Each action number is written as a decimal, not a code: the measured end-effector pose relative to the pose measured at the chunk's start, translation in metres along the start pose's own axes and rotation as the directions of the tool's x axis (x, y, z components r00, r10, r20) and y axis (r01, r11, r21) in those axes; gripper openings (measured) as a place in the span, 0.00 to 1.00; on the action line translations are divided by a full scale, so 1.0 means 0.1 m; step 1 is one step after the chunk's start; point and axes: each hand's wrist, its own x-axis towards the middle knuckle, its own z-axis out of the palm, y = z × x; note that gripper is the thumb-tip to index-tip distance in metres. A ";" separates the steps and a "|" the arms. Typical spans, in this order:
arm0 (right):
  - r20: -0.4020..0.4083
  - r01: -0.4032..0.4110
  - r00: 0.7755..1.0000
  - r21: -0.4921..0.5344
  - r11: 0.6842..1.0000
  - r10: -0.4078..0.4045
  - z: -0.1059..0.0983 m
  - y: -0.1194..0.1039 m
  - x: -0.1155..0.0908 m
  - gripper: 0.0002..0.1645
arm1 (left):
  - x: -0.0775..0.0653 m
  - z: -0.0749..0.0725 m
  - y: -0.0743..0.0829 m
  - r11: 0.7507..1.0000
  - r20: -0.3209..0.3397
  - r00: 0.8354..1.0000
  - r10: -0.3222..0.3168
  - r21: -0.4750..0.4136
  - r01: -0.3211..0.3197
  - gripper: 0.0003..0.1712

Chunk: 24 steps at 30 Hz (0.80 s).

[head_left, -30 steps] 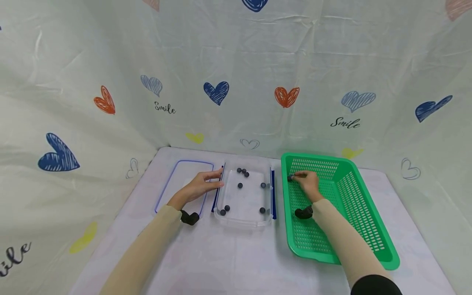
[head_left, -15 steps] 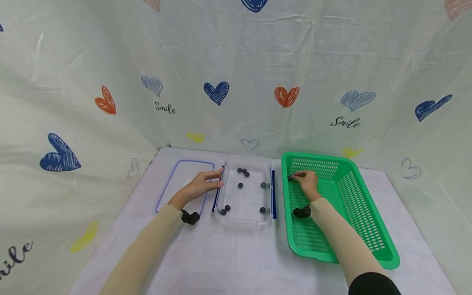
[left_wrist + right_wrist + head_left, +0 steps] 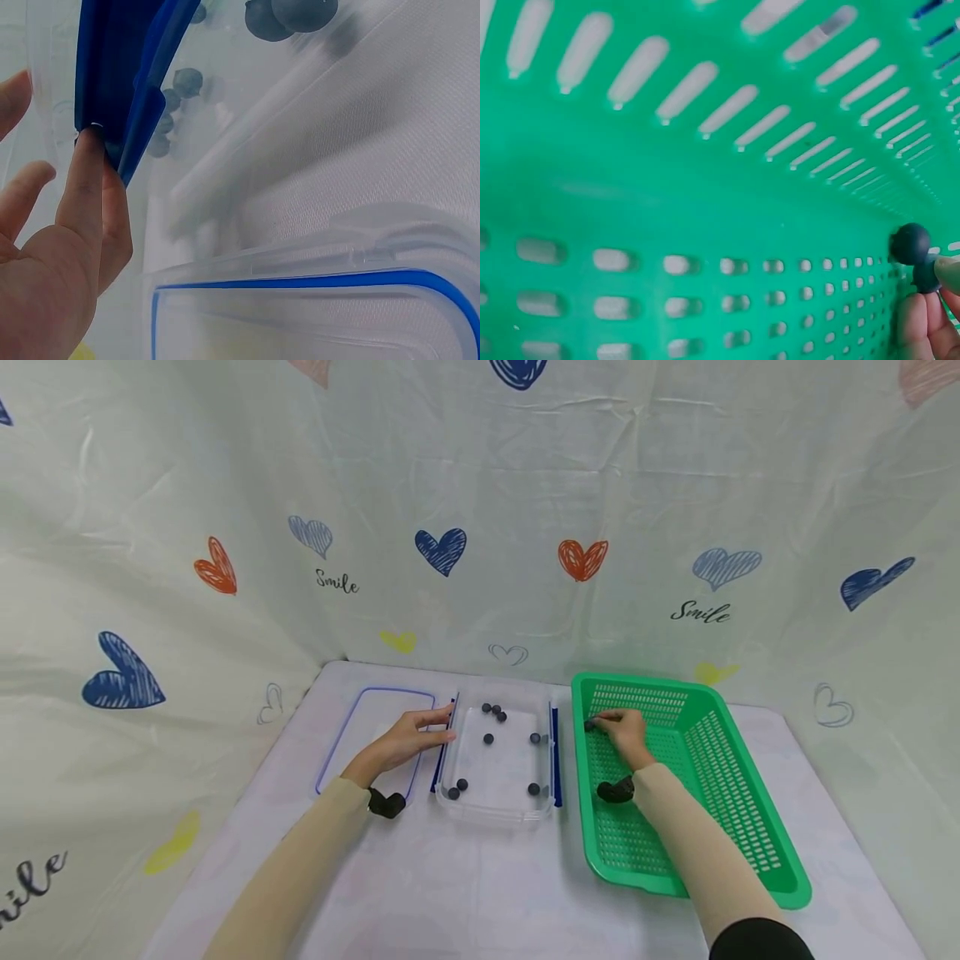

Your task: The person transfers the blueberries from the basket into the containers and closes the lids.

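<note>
With slightly bent fingers, my right hand (image 3: 624,733) pinches a blueberry (image 3: 925,276) inside the green basket (image 3: 693,688), near its far left corner. Another dark blueberry (image 3: 910,244) touches the pinched one in the right wrist view. My left hand (image 3: 405,743) rests against the left side of a clear plastic box (image 3: 495,814), its fingers fairly straight. In the left wrist view, a fingertip touches the box's blue side latch (image 3: 116,67). Several blueberries lie apart and in small groups on the box floor, among them a single blueberry (image 3: 488,738) in the middle.
A clear lid with a blue seal (image 3: 352,714) lies left of the box, partly under my left hand. On the box's right side hangs a second blue latch (image 3: 557,760), close to the basket. A printed sheet (image 3: 510,602) hangs behind the white-covered table (image 3: 480,893).
Hardly anything differs. My right hand stays at the basket's left wall with the blueberry between its fingertips, and the left hand keeps its place on the box.
</note>
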 end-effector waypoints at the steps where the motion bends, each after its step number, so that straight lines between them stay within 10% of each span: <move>1: 0.001 -0.014 1.000 0.007 1.000 0.014 0.00 -0.01 0.00 0.13 | 0.00 0.00 0.00 1.000 -0.003 1.000 0.001 0.005 -0.001 0.42; 24: 0.067 -0.114 0.993 0.211 0.971 0.102 -0.20 -0.18 0.00 0.21 | -0.02 -0.01 0.02 0.999 -0.003 1.000 0.015 0.043 -0.015 0.42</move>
